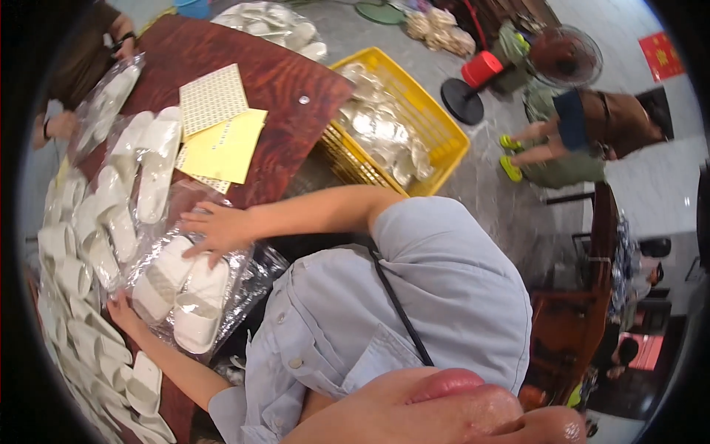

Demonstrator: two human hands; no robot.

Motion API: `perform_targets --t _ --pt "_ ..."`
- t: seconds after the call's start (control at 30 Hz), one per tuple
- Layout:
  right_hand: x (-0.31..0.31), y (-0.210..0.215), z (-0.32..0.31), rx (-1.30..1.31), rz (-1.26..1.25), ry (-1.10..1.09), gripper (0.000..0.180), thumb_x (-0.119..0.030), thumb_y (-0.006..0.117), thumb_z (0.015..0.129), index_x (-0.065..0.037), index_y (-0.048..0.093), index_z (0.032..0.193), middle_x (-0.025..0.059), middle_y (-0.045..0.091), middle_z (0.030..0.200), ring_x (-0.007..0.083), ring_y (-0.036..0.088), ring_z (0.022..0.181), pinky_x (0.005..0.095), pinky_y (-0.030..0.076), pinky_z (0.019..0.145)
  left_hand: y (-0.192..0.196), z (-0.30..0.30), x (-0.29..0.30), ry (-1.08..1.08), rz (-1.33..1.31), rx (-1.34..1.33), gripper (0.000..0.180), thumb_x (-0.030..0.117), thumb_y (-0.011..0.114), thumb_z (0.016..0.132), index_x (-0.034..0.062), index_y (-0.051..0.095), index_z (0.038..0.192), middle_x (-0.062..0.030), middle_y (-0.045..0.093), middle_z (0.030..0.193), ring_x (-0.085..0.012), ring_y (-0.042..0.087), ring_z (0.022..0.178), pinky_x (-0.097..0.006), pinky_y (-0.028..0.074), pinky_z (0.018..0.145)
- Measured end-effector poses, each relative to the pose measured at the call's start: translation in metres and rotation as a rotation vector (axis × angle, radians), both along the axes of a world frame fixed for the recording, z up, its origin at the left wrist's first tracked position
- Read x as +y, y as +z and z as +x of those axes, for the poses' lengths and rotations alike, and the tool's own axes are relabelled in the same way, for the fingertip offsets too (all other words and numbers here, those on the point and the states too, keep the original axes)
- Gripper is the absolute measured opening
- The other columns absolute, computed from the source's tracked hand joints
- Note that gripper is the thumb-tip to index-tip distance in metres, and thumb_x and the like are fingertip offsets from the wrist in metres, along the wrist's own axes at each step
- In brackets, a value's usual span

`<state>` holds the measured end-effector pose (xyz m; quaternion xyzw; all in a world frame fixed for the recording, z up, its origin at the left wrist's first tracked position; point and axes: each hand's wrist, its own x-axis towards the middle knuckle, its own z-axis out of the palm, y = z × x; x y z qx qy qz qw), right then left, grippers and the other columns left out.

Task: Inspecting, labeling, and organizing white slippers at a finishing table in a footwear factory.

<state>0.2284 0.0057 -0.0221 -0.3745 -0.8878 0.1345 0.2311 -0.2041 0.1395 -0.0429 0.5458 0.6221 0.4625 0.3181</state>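
Observation:
A pair of white slippers [198, 314] lies in a clear plastic bag [235, 285] in front of me, at the table's edge. My right hand [222, 228] rests palm down on the bag, fingers spread over the slippers' upper ends. Beside the bag's lower left corner is my left hand [127, 312], its visible fingers stretched out along the edge; some fingers are hidden. Many more white slippers [78, 274] are crowded over the left side of the table. Just above the bag, another slipper pair [155, 166] lies in clear plastic.
Yellow sheets [228, 152] and a dotted sticker sheet [211, 96] lie on the dark red table [285, 103]. A yellow crate [451, 140] of bagged slippers stands beside it. Across the table, another person's hand [63, 124] is near a bagged pair. A standing fan [566, 55] is farther right.

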Motion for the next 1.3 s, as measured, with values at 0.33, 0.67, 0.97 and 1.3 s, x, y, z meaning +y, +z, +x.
perform_targets --t 0.33,0.67,0.97,1.3 --pt "0.084 0.03 0.03 -0.483 0.406 0.066 0.048 -0.035 0.057 0.091 -0.03 0.052 0.138 0.019 0.046 0.141 0.0329 0.048 0.128 0.0455 0.042 0.098 -0.01 -0.014 0.025 0.232 0.172 0.293 0.026 0.015 0.069 0.089 -0.0079 0.059 0.097 -0.0117 0.064 0.087 -0.0191 0.058 0.075 -0.031 0.049 0.069" --pt "0.112 0.013 -0.035 -0.049 0.535 0.861 0.041 -0.053 0.051 0.095 -0.042 0.056 0.135 0.0241 0.041 0.143 0.0455 0.045 0.124 0.0491 0.038 0.106 0.008 0.014 -0.006 0.159 0.203 0.284 0.034 0.012 0.063 0.092 -0.009 0.059 0.119 -0.0183 0.066 0.111 -0.0253 0.064 0.093 -0.033 0.052 0.083" --pt "0.092 0.031 -0.129 -0.408 0.445 0.837 0.024 -0.032 0.063 0.083 -0.01 0.074 0.078 0.01 0.069 0.083 0.0309 0.062 0.093 0.0466 0.042 0.091 0.014 0.055 -0.035 0.222 0.154 0.204 0.028 0.014 0.066 0.088 -0.0021 0.067 0.111 -0.0133 0.071 0.1 -0.0209 0.065 0.087 -0.035 0.051 0.079" --pt "0.084 0.058 -0.046 -0.336 0.043 0.414 0.018 -0.014 0.06 0.083 -0.007 0.074 0.092 0.018 0.067 0.101 0.032 0.059 0.106 0.0412 0.047 0.093 0.008 0.044 -0.055 0.398 0.238 0.235 0.018 0.012 0.072 0.083 0.0051 0.072 0.1 -0.0055 0.071 0.077 -0.0128 0.064 0.066 -0.027 0.051 0.065"
